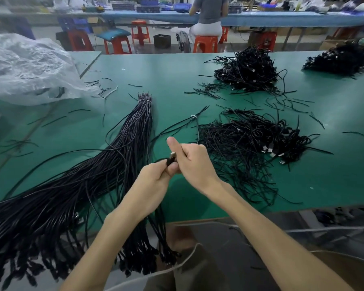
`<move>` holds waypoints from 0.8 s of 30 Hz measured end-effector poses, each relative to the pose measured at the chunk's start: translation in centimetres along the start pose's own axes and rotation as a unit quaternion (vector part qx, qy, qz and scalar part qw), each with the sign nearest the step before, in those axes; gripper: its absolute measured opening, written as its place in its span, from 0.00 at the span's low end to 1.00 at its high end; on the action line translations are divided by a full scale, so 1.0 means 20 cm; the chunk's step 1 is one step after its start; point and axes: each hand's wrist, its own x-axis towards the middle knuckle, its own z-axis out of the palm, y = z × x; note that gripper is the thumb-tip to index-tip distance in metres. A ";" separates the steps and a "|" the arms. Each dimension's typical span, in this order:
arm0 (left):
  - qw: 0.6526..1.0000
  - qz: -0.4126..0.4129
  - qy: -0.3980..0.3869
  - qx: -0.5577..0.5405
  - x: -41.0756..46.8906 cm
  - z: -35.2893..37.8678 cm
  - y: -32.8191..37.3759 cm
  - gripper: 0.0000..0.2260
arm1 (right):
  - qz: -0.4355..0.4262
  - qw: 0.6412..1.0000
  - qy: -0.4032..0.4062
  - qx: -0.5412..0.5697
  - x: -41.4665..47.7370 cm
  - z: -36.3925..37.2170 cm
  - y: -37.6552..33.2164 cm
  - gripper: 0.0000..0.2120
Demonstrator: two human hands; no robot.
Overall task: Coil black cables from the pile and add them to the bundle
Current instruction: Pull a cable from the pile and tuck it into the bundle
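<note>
A long bundle of straight black cables (pixel 122 143), tied near its far end with a white band, lies on the green table (pixel 168 80) and hangs over the front edge at the left. My left hand (pixel 156 179) pinches the plug end of one black cable (pixel 171 159). My right hand (pixel 192 160) meets it there, fingers curled around the same cable, thumb pointing up. Right of my hands lies a loose pile of tangled black cables (pixel 250 148) with silver USB plugs showing.
Two more heaps of black cables (pixel 248 70) (pixel 340 59) sit further back on the right. A crumpled clear plastic bag (pixel 27 68) covers the far left. Short black ties (pixel 206 91) are scattered over the table. A person sits on an orange stool (pixel 205 44) at the bench beyond.
</note>
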 end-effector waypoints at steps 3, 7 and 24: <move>0.999 0.017 0.035 -0.036 0.01 0.02 0.00 0.21 | -0.019 0.999 0.031 0.023 -0.02 0.01 -0.03 0.31; 0.991 0.022 0.064 -0.118 0.02 0.06 0.02 0.12 | 0.003 0.994 0.062 0.085 -0.06 0.05 -0.05 0.31; 0.874 -0.014 0.013 -0.485 0.00 -0.13 0.14 0.18 | 0.105 0.991 0.066 0.047 -0.04 0.10 0.10 0.30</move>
